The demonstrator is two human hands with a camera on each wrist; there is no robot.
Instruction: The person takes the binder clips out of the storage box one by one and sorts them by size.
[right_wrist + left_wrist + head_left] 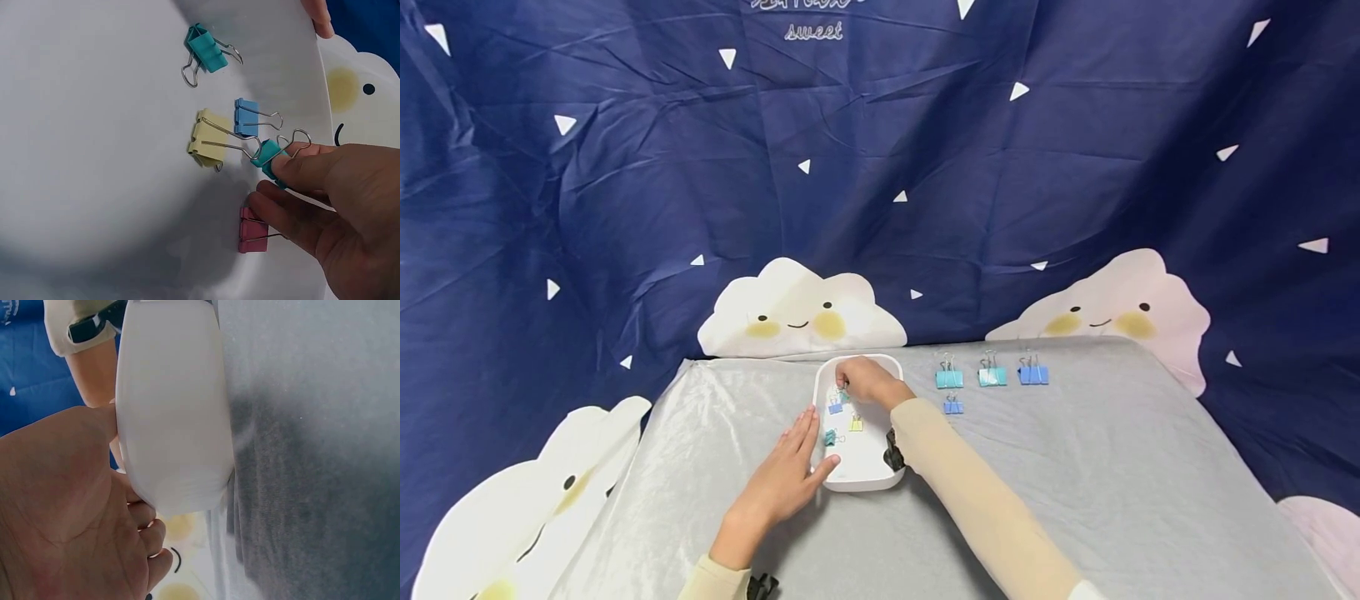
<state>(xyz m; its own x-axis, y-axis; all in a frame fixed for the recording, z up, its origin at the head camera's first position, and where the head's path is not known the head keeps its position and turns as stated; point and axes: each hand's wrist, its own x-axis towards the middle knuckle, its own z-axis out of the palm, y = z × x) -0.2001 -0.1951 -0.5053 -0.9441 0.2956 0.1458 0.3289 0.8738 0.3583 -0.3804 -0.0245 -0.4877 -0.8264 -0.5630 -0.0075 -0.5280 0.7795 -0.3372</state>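
Observation:
My right hand (pixel 868 381) reaches into the white tray (pixel 859 483) near its far end. Between thumb and fingers it pinches a small teal binder clip (pixel 270 156), wire handles showing. Close by on the tray bottom lie a yellow binder clip (pixel 211 134) and a light blue binder clip (pixel 247 117). A pink binder clip (pixel 253 231) lies beside the right fingertips, and another teal binder clip (pixel 207 51) is farther along the tray wall. My left hand (pixel 782 475) rests at the tray's left rim, fingers extended, thumb over the inside.
On the grey cloth (pixel 1075 467) right of the tray stand two larger teal binder clips, one (pixel 949 378) left of the other (pixel 992 377), and a larger blue binder clip (pixel 1033 375). A smaller blue binder clip (pixel 953 407) stands before them. A dark blue curtain (pixel 925 167) hangs behind.

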